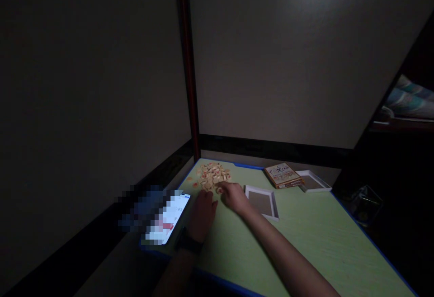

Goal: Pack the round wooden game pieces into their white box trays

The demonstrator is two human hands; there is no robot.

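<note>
A pile of several small pale wooden tiles [212,176] with red marks lies near the far left corner of a green mat [305,238]. My right hand [233,196] reaches to the near edge of the pile, fingers curled on a tile. My left hand [202,215] rests on the mat just left of it, fingers loosely bent toward the pile, a dark watch on the wrist.
A lit phone [171,218] lies at the mat's left edge. A white shallow tray [261,202] sits right of my hands. Farther back are a printed box lid [283,175] and a second white tray [313,181]. Dark walls and a wooden post [188,66] close the corner.
</note>
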